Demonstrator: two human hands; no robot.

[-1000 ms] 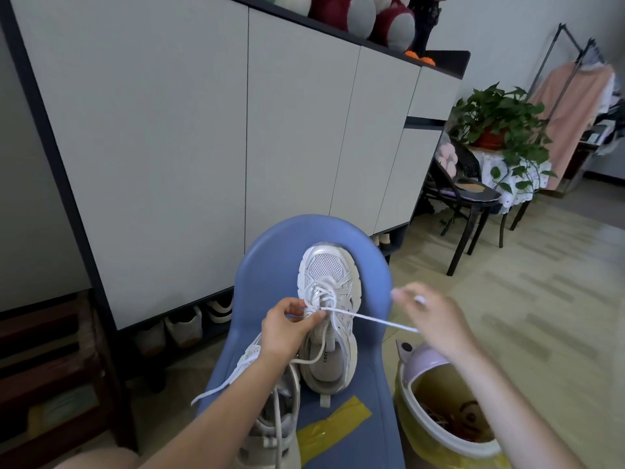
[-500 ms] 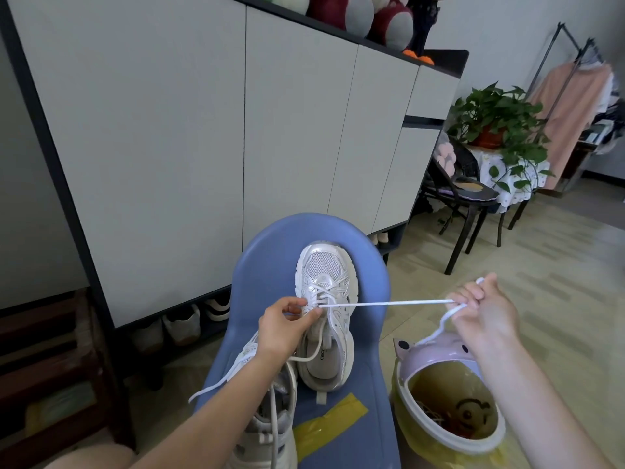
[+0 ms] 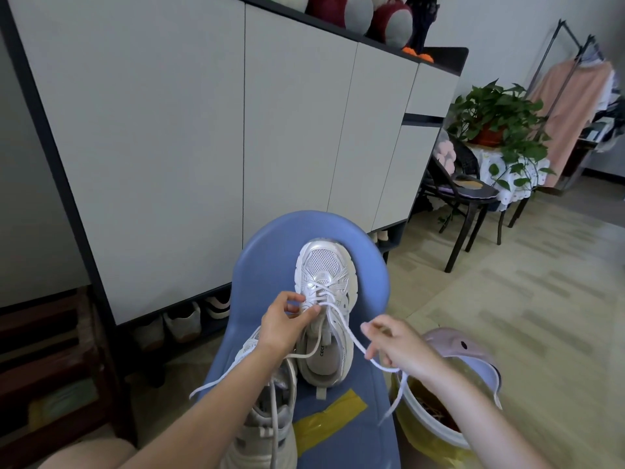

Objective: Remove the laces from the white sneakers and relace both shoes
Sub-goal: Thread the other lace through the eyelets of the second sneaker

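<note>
A white sneaker (image 3: 325,272) lies toe-away on a blue chair seat (image 3: 267,255). My left hand (image 3: 283,324) pinches the shoe at its left eyelets, thumb against the lacing. A white lace (image 3: 348,333) runs from the eyelets down to my right hand (image 3: 397,346), which holds it between curled fingers; the lace's free end dangles below that hand. A second white sneaker (image 3: 267,424) sits nearer me on the seat, partly under my left forearm, with loose laces trailing left.
A lilac-lidded bin (image 3: 449,394) with a yellow liner stands right of the chair. Yellow tape (image 3: 326,423) is stuck on the seat. A tall grey cabinet (image 3: 203,130) is behind, with shoes beneath. A black chair (image 3: 463,198) and potted plant (image 3: 497,113) stand at right.
My right hand drew the lace out taut to the right, then came back in toward the shoe and lower; the lace is slack now. My left hand stayed at the eyelets.
</note>
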